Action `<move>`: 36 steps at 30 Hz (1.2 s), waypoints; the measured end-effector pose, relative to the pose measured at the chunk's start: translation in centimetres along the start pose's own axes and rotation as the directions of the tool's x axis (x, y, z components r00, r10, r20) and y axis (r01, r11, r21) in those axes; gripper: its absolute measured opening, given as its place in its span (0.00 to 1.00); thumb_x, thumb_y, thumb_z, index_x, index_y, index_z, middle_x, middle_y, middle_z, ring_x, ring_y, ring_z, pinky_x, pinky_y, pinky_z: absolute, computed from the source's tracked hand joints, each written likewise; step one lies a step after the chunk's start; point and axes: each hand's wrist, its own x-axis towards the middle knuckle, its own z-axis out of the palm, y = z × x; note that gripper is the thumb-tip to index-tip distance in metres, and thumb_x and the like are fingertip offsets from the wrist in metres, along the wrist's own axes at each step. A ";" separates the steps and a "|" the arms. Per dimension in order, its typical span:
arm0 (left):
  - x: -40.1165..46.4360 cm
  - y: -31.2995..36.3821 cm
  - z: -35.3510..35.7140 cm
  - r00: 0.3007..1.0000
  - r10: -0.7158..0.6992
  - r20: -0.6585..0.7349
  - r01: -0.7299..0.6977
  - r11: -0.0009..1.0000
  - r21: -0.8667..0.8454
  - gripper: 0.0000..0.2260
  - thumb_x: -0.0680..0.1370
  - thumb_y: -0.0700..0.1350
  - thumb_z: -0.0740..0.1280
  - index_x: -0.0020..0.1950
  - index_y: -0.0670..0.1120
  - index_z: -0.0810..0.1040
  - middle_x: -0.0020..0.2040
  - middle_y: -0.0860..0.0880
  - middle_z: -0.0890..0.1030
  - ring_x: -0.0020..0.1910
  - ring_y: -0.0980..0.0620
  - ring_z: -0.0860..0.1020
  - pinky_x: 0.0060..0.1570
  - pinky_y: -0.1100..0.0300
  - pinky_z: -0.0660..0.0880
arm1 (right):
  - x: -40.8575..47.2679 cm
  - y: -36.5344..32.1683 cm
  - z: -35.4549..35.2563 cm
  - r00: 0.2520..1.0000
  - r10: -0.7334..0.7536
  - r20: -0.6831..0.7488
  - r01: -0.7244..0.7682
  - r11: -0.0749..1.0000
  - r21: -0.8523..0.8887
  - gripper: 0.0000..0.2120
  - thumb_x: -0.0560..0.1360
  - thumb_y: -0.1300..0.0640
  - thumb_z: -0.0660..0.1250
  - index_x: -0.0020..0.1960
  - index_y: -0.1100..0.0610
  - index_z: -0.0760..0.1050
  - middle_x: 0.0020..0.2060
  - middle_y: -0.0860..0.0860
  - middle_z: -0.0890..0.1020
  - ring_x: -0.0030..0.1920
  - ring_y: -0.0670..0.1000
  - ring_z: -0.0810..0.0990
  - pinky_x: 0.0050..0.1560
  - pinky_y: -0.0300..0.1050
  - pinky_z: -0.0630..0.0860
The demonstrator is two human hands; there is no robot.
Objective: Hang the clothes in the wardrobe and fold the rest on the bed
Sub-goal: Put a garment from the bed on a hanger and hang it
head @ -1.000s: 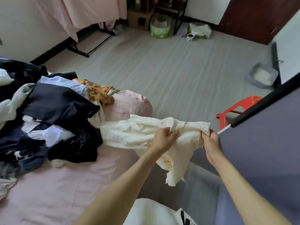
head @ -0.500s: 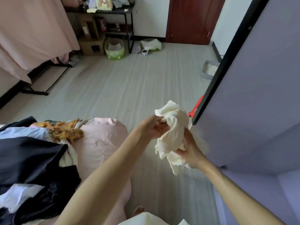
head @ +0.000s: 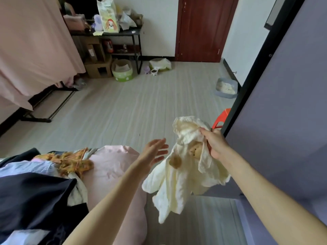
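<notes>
Cream garment dangling over the floor by the bed's corner, pinched near its top in the right hand's grip so that it falls open for sorting. Left hand just beside it, released, fingers spread, likely ready to catch the loose cloth. Farther left, dark clothes pile on the bed awaiting folding; beyond, purple wardrobe door at right.

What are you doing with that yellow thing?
A person is sorting laundry. The right hand grips a pale yellow garment by its top, so it dangles in the air beside the bed. It has a little bear picture on it. The left hand is open next to the garment, not touching it. A pile of dark clothes lies on the bed, not yet folded.
</notes>
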 end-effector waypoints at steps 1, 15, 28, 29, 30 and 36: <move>-0.3 -0.5 0.1 0.995 0.026 0.091 -0.031 0.998 0.050 0.16 0.77 0.54 0.64 0.58 0.45 0.74 0.52 0.50 0.81 0.49 0.54 0.80 0.47 0.61 0.75 | -0.1 -0.3 0.3 0.999 0.042 0.002 -0.043 0.998 0.050 0.14 0.77 0.62 0.63 0.59 0.69 0.72 0.45 0.61 0.78 0.44 0.58 0.78 0.53 0.57 0.76; 0.9 3.1 1.7 0.750 0.612 0.250 -0.640 0.579 0.505 0.15 0.73 0.36 0.71 0.59 0.42 0.79 0.57 0.43 0.78 0.54 0.50 0.77 0.53 0.54 0.74 | -2.4 -1.0 -1.0 0.916 -0.170 0.364 0.330 0.835 -0.440 0.05 0.77 0.60 0.65 0.43 0.53 0.75 0.35 0.44 0.79 0.37 0.41 0.76 0.39 0.36 0.71; 2.8 4.4 6.4 0.926 0.374 -0.046 -0.348 0.896 0.276 0.08 0.75 0.35 0.59 0.42 0.44 0.75 0.34 0.49 0.74 0.33 0.53 0.73 0.31 0.60 0.70 | -4.3 4.9 -13.8 1.000 -0.023 0.022 0.028 0.316 -0.948 0.11 0.76 0.62 0.57 0.54 0.54 0.74 0.47 0.52 0.79 0.50 0.56 0.77 0.45 0.44 0.70; 2.8 4.2 6.9 0.931 0.365 -0.021 -0.346 0.898 0.271 0.08 0.75 0.35 0.59 0.43 0.45 0.76 0.35 0.49 0.75 0.35 0.53 0.74 0.33 0.59 0.70 | -4.4 5.3 -14.5 0.994 -0.089 -0.060 -0.034 0.275 -0.961 0.11 0.76 0.61 0.57 0.54 0.54 0.74 0.50 0.54 0.80 0.52 0.57 0.77 0.47 0.45 0.71; 2.7 4.1 7.5 0.933 0.359 0.018 -0.351 0.900 0.259 0.09 0.75 0.34 0.59 0.44 0.45 0.77 0.36 0.49 0.76 0.36 0.52 0.74 0.33 0.59 0.71 | -4.8 5.7 -15.3 0.973 -0.176 -0.150 -0.104 0.246 -0.964 0.11 0.76 0.60 0.57 0.55 0.54 0.73 0.52 0.56 0.80 0.53 0.59 0.78 0.48 0.47 0.72; 2.9 4.1 9.7 0.895 0.286 0.342 -0.399 0.857 0.327 0.06 0.77 0.38 0.65 0.52 0.45 0.78 0.36 0.48 0.77 0.36 0.49 0.76 0.32 0.57 0.77 | -6.8 6.4 -19.5 0.735 -0.389 -0.556 -0.355 0.477 -0.804 0.09 0.77 0.63 0.56 0.55 0.62 0.71 0.54 0.63 0.77 0.53 0.65 0.77 0.47 0.51 0.71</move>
